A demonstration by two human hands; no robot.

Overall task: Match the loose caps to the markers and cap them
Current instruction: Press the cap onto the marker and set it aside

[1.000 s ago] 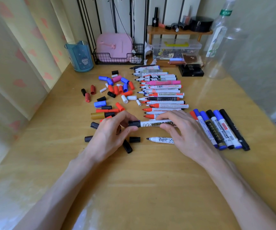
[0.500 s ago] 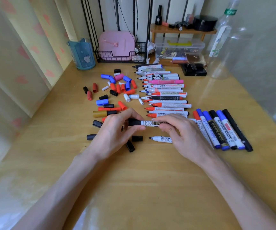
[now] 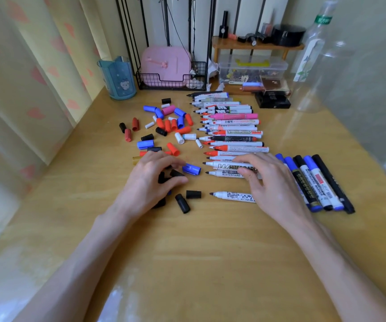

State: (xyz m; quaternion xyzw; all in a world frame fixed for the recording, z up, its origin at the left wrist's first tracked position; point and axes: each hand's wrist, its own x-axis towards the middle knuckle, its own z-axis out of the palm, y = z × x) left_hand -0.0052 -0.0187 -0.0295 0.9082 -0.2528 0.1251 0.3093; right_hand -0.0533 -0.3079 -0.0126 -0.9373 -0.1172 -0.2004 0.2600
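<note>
Here, marker in hand: a white-barrelled whiteboard marker point(image 3: 230, 165) with a bare black tip lies crosswise near the middle of the table, at the near end of the marker row, tip toward the left hand.
Right hand: the right hand point(image 3: 273, 191) has fingers over the barrel and thumb under it, close together, pinching the rear part.
Left hand: the left hand point(image 3: 149, 182) has fingers and thumb curled round small black plastic caps point(image 3: 175, 174) — how many cannot be told.
Blue cap: a blue clipped plastic cap point(image 3: 192, 169) lies on the table between the left fingertips and the marker's tip, just beside both.
Second marker: a white uncapped marker point(image 3: 225, 174) lies parallel, just nearer the person.
Lone marker: a white marker with black print point(image 3: 231, 196), uncapped, lies apart from the row, its rear hidden under the right hand.
Loose black caps: two short black caps point(image 3: 193, 194) lie near its tip.
Marker row: uncapped white, pink and black markers point(image 3: 233, 132) lie side by side, tips pointing left.
Cap scatter: red, blue, black, white and pink caps point(image 3: 171, 124) lie left of the row.
Capped set: markers with blue and black caps point(image 3: 315, 182) lie side by side to the right of the right hand.
Surface: a yellow wooden table point(image 3: 187, 263).
Back edge: a blue plastic cup point(image 3: 117, 77), a black wire basket point(image 3: 171, 83) holding a pink case point(image 3: 166, 62), a small wooden shelf point(image 3: 257, 45) and a clear plastic bottle point(image 3: 312, 54).
</note>
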